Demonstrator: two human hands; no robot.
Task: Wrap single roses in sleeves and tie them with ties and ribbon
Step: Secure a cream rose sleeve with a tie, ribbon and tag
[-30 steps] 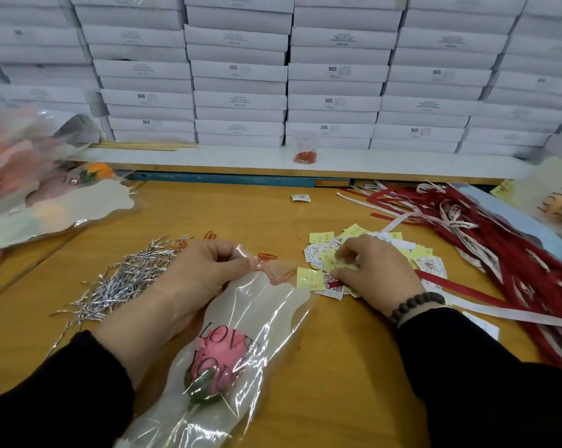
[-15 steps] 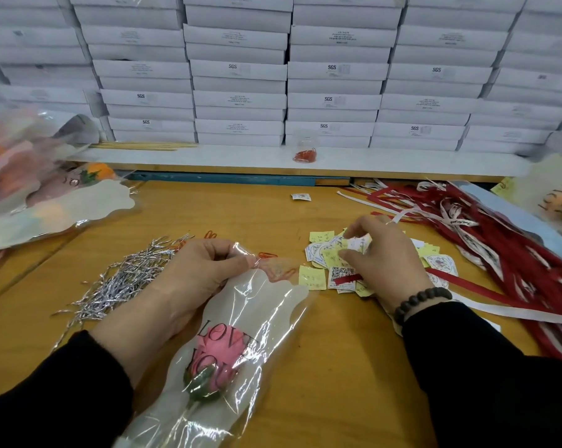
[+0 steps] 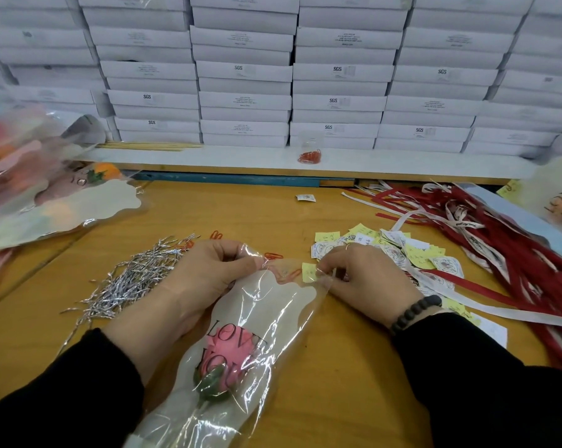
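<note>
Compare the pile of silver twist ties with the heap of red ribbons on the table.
The silver twist ties are short, thin, shiny metallic strands; the red ribbons are long, flat, matte strips mixed with white printed ones. The ties lie beside the left hand; the ribbons spread beyond the right hand, toward the table's right edge. Both are loose, tangled heaps on the wooden table, and neither hand touches them.

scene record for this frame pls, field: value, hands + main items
left hand: pinches top edge of the clear sleeve
right hand: pinches a yellow tag at the sleeve's top edge
sleeve contents: pink rose, behind "LOVE YOU" print
left of hands: silver twist ties
right of hands: tag pile, red and white ribbons
surface: wooden table
</note>
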